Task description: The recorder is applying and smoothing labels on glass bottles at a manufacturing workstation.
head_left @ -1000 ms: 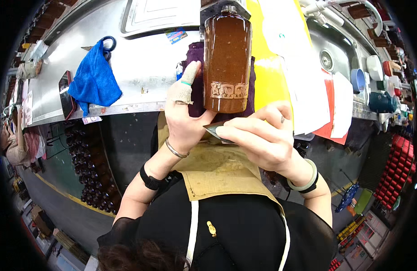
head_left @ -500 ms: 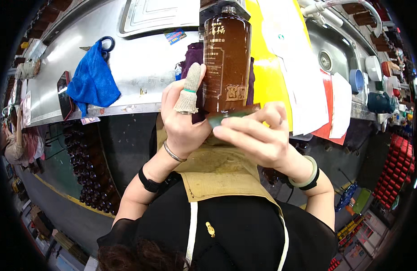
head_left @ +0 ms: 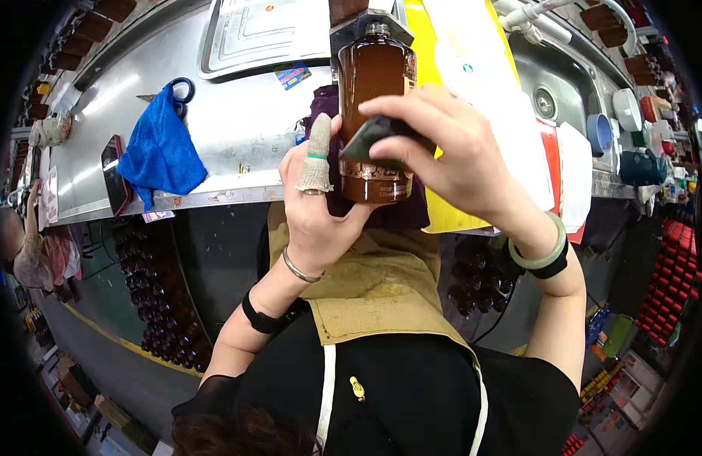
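A brown glass bottle (head_left: pixel 373 80) with pale decoration near its base lies with its neck pointing away from me, on a dark purple cloth (head_left: pixel 326 100). My left hand (head_left: pixel 311 216) grips the bottle's near end from the left, thumb under the base; a knitted finger cover (head_left: pixel 316 156) sits on one finger. Above the bottle's lower half, my right hand (head_left: pixel 461 144) is closed on a dark flat scraper (head_left: pixel 377 137). Its edge is against or just over the glass; which one I cannot tell. Hand and scraper hide part of the bottle's decoration.
Left on the metal counter are a blue cloth (head_left: pixel 164 148), scissors (head_left: pixel 182 90) and a phone (head_left: pixel 115 175). A metal tray (head_left: pixel 214 53) lies behind. White paper (head_left: pixel 484 76) and a yellow sheet (head_left: pixel 450 216) are at right, beside a sink (head_left: pixel 545 102).
The bottle has turned, its printed panel giving way to a plainer side, and its base shows more. My right hand has moved up and over the bottle with the scraper.
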Motion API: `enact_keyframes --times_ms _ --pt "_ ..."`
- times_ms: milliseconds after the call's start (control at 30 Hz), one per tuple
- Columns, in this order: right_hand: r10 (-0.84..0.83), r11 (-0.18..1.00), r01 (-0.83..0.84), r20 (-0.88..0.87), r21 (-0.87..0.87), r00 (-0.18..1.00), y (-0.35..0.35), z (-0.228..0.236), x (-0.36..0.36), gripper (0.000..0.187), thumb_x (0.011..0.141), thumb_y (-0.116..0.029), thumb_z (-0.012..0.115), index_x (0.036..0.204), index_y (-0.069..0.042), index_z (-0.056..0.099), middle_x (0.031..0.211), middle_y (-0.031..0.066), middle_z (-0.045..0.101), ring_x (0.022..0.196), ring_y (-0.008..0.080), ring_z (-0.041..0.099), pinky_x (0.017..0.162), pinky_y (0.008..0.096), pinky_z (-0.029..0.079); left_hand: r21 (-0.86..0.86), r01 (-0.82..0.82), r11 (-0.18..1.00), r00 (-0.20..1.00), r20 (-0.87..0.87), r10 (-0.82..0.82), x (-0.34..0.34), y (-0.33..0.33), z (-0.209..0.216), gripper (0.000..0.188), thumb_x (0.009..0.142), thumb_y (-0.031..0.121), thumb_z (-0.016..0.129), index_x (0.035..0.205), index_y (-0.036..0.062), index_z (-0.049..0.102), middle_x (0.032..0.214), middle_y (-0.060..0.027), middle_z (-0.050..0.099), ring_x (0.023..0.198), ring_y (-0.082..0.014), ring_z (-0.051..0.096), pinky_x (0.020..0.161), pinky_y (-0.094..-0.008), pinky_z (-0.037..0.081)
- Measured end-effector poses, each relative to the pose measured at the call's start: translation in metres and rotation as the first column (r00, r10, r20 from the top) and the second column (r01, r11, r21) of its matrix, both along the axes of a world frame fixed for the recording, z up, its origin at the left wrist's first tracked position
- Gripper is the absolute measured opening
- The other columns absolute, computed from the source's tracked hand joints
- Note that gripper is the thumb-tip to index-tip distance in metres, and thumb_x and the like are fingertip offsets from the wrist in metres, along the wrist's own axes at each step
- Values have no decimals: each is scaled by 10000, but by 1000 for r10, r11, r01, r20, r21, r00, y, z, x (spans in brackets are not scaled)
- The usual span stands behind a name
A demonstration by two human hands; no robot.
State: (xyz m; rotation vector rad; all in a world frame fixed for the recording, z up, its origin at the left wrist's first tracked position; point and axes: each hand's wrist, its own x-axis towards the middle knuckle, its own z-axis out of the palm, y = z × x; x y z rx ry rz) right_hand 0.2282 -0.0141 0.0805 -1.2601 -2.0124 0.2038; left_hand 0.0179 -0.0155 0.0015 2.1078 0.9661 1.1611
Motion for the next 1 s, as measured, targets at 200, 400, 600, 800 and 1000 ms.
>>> enact_keyframes --times_ms 200,400,600,800,1000 --pt "-155 890 35 230 455 961 51 -4 35 180 790 -157 770 967 -186 761 899 -40 691 805 193 570 772 358 458 24 78 997 992 -103 -75 -14 9 -2 922 702 28 860 1518 -92 448 1517 -219 576 1312 -392 567 1140 -458 398" --pt "332 926 -356 178 126 926 5 -2 -10 241 838 -199 685 1061 -110 685 888 -5 612 766 187 568 782 369 490 -98 167 981 973 -146 -180 -22 15 -7 851 727 14 800 1498 -111 462 1562 -267 514 1392 -467 509 1161 -484 400" --pt "-149 883 3 275 469 950 64 -6 41 207 824 -188 782 1028 -213 760 949 -58 718 776 175 546 827 314 383 -103 176 979 975 -121 -188 -20 18 0 789 779 -35 756 1507 -114 463 1510 -254 569 1403 -384 538 1195 -435 390" --pt "332 902 -383 244 202 911 14 -4 4 290 814 -242 826 1081 -139 776 960 -23 688 761 175 576 687 323 482 -57 231 971 960 -150 -237 -27 26 -11 952 801 84 846 1587 -89 338 1540 -258 533 1390 -404 532 1168 -459 410" --pt "-309 864 265 35 428 951 63 25 50 234 858 -99 814 1081 -77 748 921 66 716 822 261 661 768 365 512 5 252 968 962 -111 -250 -18 63 18 1080 771 674 804 1543 -16 497 1591 -276 430 1395 -447 476 1174 -510 376"
